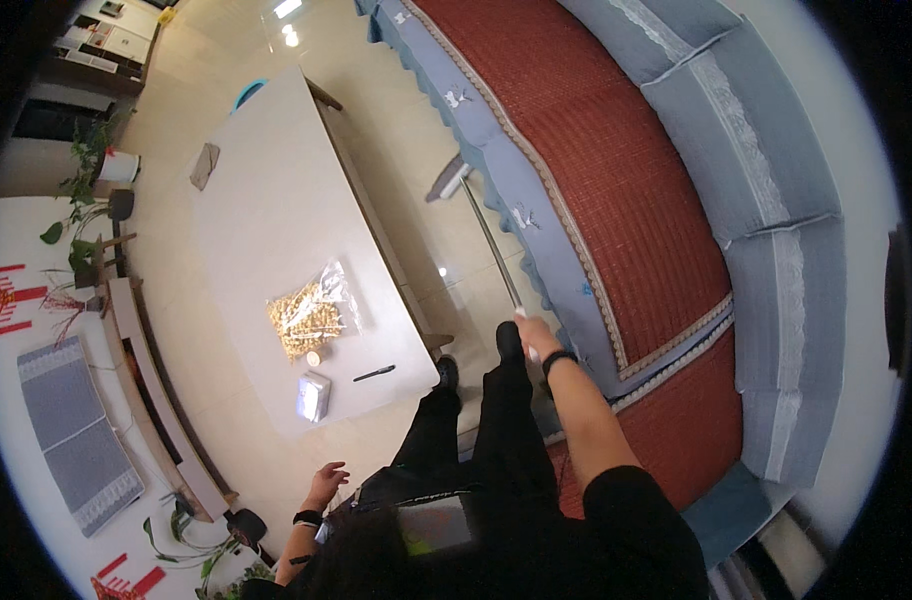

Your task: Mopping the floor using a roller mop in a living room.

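Note:
My right hand (534, 335) is closed around the white grip of a long-handled flat mop (490, 238). Its metal pole runs away from me along the sofa's skirt, and the grey mop head (450, 178) rests on the tiled floor between the sofa and the coffee table. Part of the head lies close against the sofa cover's hem. My left hand (327, 481) hangs by my left side with fingers apart, holding nothing, near the table's near end.
The pale coffee table (276, 202) bears a clear bag of yellowish pieces (306, 319), a pen (374, 373), a plastic-wrapped pack (314, 397) and a folded cloth (204, 166). A sofa with a red mat (598, 150) lines the right. Potted plants (84, 247) stand left.

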`<state>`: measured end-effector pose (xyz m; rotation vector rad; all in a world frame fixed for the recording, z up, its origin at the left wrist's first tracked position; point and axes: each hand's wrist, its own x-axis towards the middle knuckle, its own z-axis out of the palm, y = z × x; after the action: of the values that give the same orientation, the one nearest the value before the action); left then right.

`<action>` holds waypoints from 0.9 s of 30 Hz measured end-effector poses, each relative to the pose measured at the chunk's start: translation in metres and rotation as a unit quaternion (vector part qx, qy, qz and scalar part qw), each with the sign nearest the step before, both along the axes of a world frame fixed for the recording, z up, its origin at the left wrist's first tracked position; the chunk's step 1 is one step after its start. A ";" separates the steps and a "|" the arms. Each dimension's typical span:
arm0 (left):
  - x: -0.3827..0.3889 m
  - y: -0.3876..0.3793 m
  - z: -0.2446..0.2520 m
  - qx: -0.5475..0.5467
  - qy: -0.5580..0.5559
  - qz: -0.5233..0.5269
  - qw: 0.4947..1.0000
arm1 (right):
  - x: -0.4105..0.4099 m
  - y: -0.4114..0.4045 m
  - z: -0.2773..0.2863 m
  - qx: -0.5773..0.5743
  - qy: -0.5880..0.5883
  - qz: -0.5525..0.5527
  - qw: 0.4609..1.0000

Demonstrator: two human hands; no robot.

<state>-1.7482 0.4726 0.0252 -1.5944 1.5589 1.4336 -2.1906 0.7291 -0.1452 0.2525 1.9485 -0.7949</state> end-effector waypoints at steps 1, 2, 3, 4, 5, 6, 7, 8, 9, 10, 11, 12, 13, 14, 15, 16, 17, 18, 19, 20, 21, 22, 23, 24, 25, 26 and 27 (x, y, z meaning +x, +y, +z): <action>-0.004 0.009 0.000 -0.003 -0.002 0.006 1.000 | -0.024 -0.013 -0.005 -0.010 -0.010 0.034 0.999; -0.007 0.017 -0.003 0.015 0.000 0.011 1.000 | -0.047 -0.025 -0.009 -0.020 -0.019 0.066 0.997; -0.009 0.024 -0.003 0.035 0.002 0.016 0.999 | -0.063 -0.030 -0.008 -0.027 -0.008 0.047 0.998; -0.020 0.032 0.003 0.027 0.006 -0.005 1.000 | -0.068 -0.028 -0.001 -0.047 -0.026 0.049 0.997; -0.021 0.037 0.006 0.025 0.004 0.001 1.000 | -0.074 -0.021 0.007 -0.066 -0.042 0.048 0.996; -0.023 0.043 0.009 0.007 -0.005 0.016 1.000 | -0.071 -0.012 0.013 -0.072 -0.064 0.038 0.995; -0.027 0.047 0.009 -0.005 -0.013 0.027 1.000 | -0.059 0.009 0.018 -0.073 -0.085 0.023 0.993; -0.029 0.052 0.009 -0.006 -0.011 0.032 0.999 | -0.049 0.035 0.016 -0.080 -0.095 0.049 0.991; -0.031 0.055 0.009 -0.008 -0.006 0.032 0.999 | -0.036 0.067 0.008 -0.086 -0.105 0.074 0.988; -0.037 0.058 0.006 -0.005 0.002 0.028 1.000 | -0.015 0.105 -0.006 -0.020 -0.075 0.057 0.995; -0.032 0.064 0.010 -0.015 -0.004 0.045 0.999 | -0.005 0.116 0.023 -0.052 -0.126 0.084 0.987; -0.043 0.068 0.008 -0.008 0.001 0.042 0.999 | 0.017 0.168 0.004 -0.056 -0.078 0.124 0.988; -0.048 0.071 0.008 -0.008 -0.002 0.047 0.999 | 0.036 0.198 0.003 -0.063 -0.085 0.103 0.989; -0.052 0.076 0.009 -0.010 0.000 0.052 0.999 | 0.056 0.227 0.003 -0.069 -0.092 0.083 0.990; -0.056 0.079 0.011 0.002 -0.001 0.055 0.998 | 0.074 0.255 0.004 -0.075 -0.099 0.064 0.990; -0.061 0.082 0.014 0.017 -0.001 0.058 0.998 | 0.100 0.286 0.000 -0.105 -0.050 0.070 0.991; -0.064 0.084 0.017 0.016 0.000 0.060 0.998 | 0.114 0.302 -0.001 -0.121 -0.027 0.071 0.990; -0.067 0.085 0.019 0.013 0.001 0.056 0.998 | 0.127 0.319 -0.001 -0.136 -0.002 0.073 0.988; -0.067 0.086 0.021 0.006 -0.002 0.052 0.999 | 0.131 0.322 0.009 -0.061 -0.082 0.040 0.994; -0.067 0.086 0.022 0.002 -0.004 0.054 0.999 | 0.133 0.322 0.017 0.015 -0.161 0.008 0.987; -0.065 0.087 0.024 -0.001 -0.020 0.050 0.999 | 0.128 0.314 0.023 0.014 -0.163 0.008 0.986; -0.062 0.086 0.026 -0.003 -0.036 0.043 0.998 | 0.113 0.297 0.026 0.034 -0.124 0.068 0.989; -0.055 0.086 0.026 -0.004 -0.039 0.043 0.998 | 0.096 0.276 0.030 0.053 -0.083 0.126 0.987; -0.045 0.085 0.022 0.004 -0.035 0.024 0.999 | 0.076 0.255 0.030 0.070 -0.067 0.163 0.982; -0.036 0.085 0.018 0.012 -0.032 0.006 0.999 | 0.056 0.232 0.030 0.085 -0.050 0.201 0.975; -0.037 0.085 0.013 0.014 -0.029 0.005 0.999 | 0.039 0.215 0.017 0.086 -0.045 0.218 0.971; -0.035 0.088 0.011 0.011 -0.017 0.014 1.000 | 0.020 0.189 0.012 0.082 -0.044 0.237 0.967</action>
<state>-1.7830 0.5603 0.0362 -1.6263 1.5025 1.4249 -2.1705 0.9180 -0.1337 -0.0825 1.8856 -0.3034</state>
